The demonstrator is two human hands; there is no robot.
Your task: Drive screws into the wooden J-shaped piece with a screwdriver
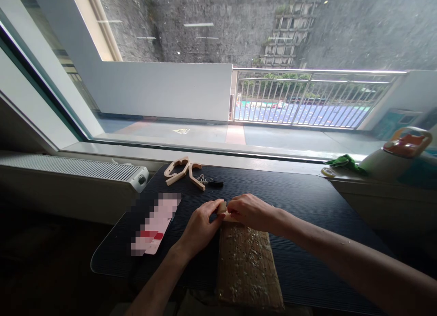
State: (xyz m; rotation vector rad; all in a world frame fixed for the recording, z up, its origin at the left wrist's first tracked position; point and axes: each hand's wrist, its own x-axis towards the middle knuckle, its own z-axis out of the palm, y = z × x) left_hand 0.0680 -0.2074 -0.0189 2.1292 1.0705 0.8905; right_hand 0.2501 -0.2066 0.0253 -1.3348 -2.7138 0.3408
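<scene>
My left hand (204, 218) is closed around a small pale wooden piece (222, 207), thumb and fingers gripping its near end. Right beside it, my right hand (251, 210) is curled with its fingertips tucked in against the same wood; whatever they pinch is hidden by the knuckles. Part of the wood rests at the far end of a long brown block (247, 266), which has a shiny, scuffed and pitted surface. That block lies lengthwise toward me at the near side of the black table (290, 193).
Curved wooden pieces (178, 168) lie at the table's back left, near a black-handled item (215, 184). A pink, blurred-out flat object (162, 222) is on the left. On the right windowsill are a green cloth (346, 162) and a white jug (385, 163). A radiator (102, 170) stands left.
</scene>
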